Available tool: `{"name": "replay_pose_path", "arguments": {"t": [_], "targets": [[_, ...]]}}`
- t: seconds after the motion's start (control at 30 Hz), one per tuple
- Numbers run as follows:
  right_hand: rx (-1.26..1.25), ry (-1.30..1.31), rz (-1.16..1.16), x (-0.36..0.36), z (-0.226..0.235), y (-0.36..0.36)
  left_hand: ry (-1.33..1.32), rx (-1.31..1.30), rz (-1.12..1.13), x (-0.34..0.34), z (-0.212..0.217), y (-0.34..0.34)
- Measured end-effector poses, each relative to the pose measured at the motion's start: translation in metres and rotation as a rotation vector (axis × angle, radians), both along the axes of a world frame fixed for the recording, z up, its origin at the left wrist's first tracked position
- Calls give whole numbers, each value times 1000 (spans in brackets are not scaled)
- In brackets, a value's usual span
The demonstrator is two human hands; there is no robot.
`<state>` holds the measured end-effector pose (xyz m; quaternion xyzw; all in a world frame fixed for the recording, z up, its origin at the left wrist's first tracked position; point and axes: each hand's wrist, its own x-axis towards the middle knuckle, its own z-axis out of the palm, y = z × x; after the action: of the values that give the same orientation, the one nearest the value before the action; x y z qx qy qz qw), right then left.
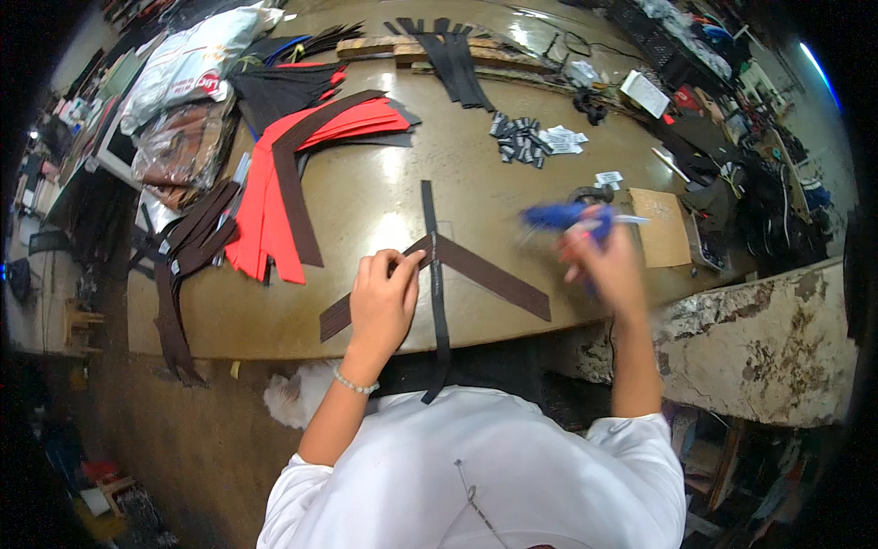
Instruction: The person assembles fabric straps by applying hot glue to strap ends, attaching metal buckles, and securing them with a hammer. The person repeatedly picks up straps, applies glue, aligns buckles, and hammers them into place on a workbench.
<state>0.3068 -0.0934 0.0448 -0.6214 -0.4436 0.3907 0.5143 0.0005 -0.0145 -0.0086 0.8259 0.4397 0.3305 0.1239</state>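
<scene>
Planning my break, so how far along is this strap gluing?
Early. A brown V-shaped piece already lies across a black strip. The left hand presses the piece; the right hand holds a blue glue gun. Stacks of red and brown pieces wait untouched.

At the worktop's far left corner lies a bulging white plastic bag with a red printed patch, and just below it a clear bag of brown material. Small white paper tags lie toward the right, with a flat white box beyond them.
</scene>
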Motion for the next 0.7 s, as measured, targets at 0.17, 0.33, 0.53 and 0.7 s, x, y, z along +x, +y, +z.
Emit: {"name": "replay_pose_path", "arguments": {"t": [0.17, 0.33, 0.53, 0.7], "targets": [[-70, -863, -911, 126, -27, -22, 61, 26, -14, 1, 2, 0], [-892, -1081, -796, 120, 0, -67, 92, -53, -30, -1, 7, -4], [53, -774, -369, 133, -13, 27, 149, -67, 13, 3, 13, -3], [-71, -891, -128, 194, -60, 97, 91, -125, -30, -3, 20, 7]]}}
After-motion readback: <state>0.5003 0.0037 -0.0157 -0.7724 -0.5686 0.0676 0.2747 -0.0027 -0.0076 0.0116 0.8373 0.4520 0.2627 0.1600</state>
